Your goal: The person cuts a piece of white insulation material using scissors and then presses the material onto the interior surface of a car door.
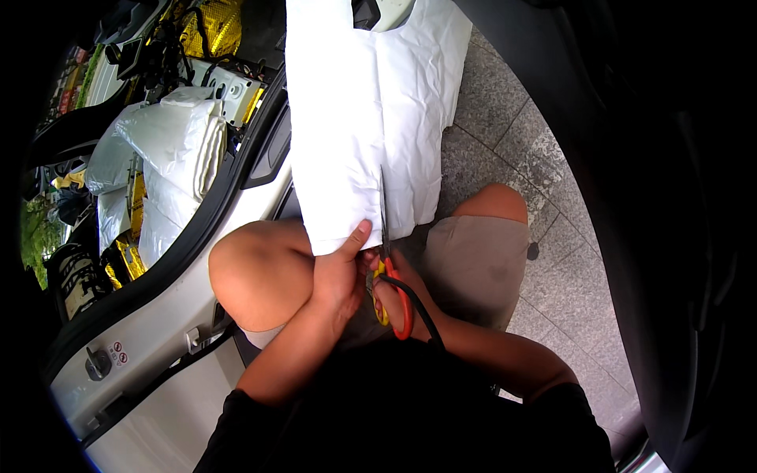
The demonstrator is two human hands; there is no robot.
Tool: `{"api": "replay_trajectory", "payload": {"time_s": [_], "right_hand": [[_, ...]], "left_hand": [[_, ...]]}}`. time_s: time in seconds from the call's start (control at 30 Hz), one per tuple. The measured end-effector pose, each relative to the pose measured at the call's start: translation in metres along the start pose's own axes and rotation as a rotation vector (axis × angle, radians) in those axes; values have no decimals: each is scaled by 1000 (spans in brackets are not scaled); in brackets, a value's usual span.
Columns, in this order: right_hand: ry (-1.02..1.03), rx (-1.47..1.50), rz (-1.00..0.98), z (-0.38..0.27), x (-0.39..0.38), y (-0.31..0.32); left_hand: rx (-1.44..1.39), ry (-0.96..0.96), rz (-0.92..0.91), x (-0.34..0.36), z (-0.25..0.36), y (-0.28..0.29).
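Observation:
A large white sheet (339,134) hangs down over my lap, its near edge between my knees. My left hand (341,264) pinches that near edge, thumb on top of the sheet and fingers beneath. My right hand (390,288) grips a pair of scissors (403,303) by its red and yellow handles, with the blades pointing away from me. The blades lie along the sheet just right of my left thumb, with white material on both sides of them. A black cable or strap passes over the scissor handles. Part of my right hand's fingers is hidden behind the handles.
On the left is an opened vehicle door frame (236,205). Beyond it lie folded whitish plastic sheets (177,142), gold foil (213,27), dark wiring and a shoe (79,280). Grey stone paving (552,292) spreads to the right. A dark curved panel (623,158) borders the far right.

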State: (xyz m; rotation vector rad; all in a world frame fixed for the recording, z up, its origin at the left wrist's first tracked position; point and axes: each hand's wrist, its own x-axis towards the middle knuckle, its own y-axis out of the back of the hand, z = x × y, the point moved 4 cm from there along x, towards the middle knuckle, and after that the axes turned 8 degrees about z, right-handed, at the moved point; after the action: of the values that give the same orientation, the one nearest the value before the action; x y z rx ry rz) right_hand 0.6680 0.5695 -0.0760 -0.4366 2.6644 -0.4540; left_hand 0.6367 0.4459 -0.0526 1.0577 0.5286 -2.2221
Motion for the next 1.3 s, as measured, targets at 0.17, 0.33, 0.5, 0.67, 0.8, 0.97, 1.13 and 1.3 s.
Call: {"api": "replay_trajectory", "payload": {"time_s": [0.17, 0.33, 0.5, 0.67, 0.8, 0.97, 1.13, 1.3], "right_hand": [[-72, 29, 16, 9, -1, -2], [-60, 21, -48, 12, 1, 3], [-44, 88, -102, 25, 8, 6], [-202, 169, -203, 35, 10, 9], [-267, 226, -191, 32, 14, 7], [-103, 115, -127, 19, 19, 8], [46, -22, -54, 17, 21, 8], [-19, -71, -32, 9, 18, 8]], "left_hand": [[-3, 0, 21, -4, 3, -2], [-7, -49, -7, 1, 2, 3], [18, -34, -35, -8, 10, -6], [14, -69, -34, -12, 15, -8], [38, -125, 14, -14, 14, -7], [34, -132, -8, -13, 13, -6], [39, -149, 5, -11, 13, -5], [13, -163, 15, -14, 14, -8]]}}
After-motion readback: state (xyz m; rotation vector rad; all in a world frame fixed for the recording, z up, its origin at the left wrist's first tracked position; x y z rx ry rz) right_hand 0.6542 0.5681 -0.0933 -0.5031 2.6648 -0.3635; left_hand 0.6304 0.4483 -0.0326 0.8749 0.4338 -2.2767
